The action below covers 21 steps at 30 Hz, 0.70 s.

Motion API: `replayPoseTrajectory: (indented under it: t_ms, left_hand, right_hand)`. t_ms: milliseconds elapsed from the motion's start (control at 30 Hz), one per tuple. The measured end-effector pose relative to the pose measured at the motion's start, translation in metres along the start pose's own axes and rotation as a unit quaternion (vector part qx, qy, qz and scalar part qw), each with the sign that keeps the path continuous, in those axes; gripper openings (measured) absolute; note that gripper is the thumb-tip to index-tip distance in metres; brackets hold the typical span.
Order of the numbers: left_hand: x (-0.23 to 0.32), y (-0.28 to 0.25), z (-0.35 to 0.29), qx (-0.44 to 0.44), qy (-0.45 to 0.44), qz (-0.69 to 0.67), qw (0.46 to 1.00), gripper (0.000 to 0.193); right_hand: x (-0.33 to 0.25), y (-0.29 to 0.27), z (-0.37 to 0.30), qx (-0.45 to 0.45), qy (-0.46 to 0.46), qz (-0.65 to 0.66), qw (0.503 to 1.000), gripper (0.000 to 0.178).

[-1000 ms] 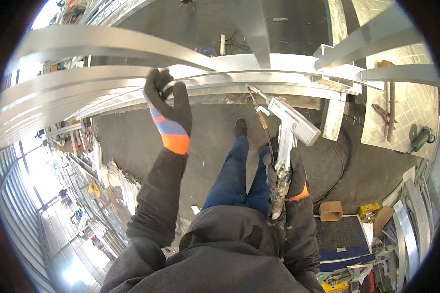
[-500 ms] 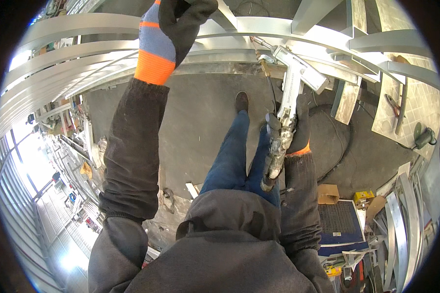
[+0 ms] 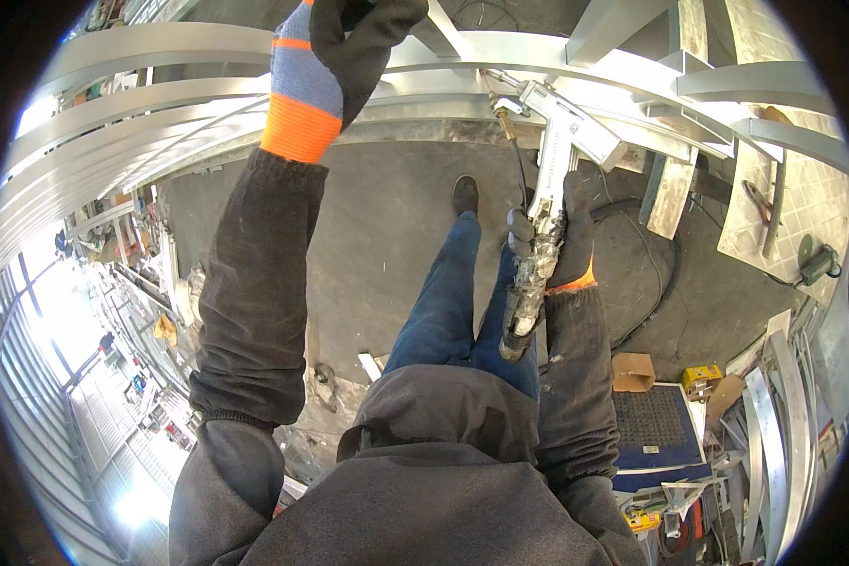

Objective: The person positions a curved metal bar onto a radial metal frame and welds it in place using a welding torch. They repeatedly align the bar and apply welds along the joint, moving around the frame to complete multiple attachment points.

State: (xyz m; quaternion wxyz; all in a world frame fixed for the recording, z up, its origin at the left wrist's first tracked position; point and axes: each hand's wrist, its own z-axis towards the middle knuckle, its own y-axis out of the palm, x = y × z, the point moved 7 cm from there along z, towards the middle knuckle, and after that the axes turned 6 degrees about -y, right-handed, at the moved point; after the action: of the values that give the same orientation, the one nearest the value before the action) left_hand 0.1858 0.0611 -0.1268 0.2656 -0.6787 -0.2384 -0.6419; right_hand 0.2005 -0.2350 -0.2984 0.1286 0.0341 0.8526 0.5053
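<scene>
My right hand [image 3: 573,247], in a dark glove with an orange cuff, is wrapped round the taped handle of a white welding gun [image 3: 557,156]. The gun points up and to the left, its thin nozzle close to the light metal frame [image 3: 514,47]. A thin wire-feed line with a brass fitting [image 3: 506,123] runs beside the gun. My left hand [image 3: 363,57], in a black, blue and orange glove, is raised at the top edge beside the frame. Its fingers curl in and are partly cut off, so what they hold is hidden.
Long pale metal bars [image 3: 151,90] extend to the left. A tiled board [image 3: 759,203] at the right carries pliers [image 3: 757,201] and a small grinder [image 3: 818,267]. A black cable [image 3: 674,283] loops on the floor. Cardboard boxes [image 3: 633,372] and metal offcuts lie at lower right.
The welding gun and my right hand have shifted slightly left, with the gun's body tilting a little. My left hand has moved very slightly right.
</scene>
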Motion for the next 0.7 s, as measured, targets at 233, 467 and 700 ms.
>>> replayPoseTrajectory:
  t_ms: [233,467,700]
  left_hand:
    - [-0.006,0.001,0.001,-0.029,0.002,-0.065,0.997,0.028]
    - [0.008,0.003,-0.003,0.015,0.026,0.149,0.988,0.03]
    - [0.014,0.007,-0.004,0.031,0.0,0.177,0.984,0.028]
  right_hand:
    - [-0.006,0.007,-0.003,0.064,-0.009,-0.059,0.996,0.063]
    - [-0.008,0.015,-0.001,0.05,-0.001,-0.073,0.996,0.063]
    - [-0.01,0.018,-0.007,0.07,-0.006,-0.064,0.995,0.058]
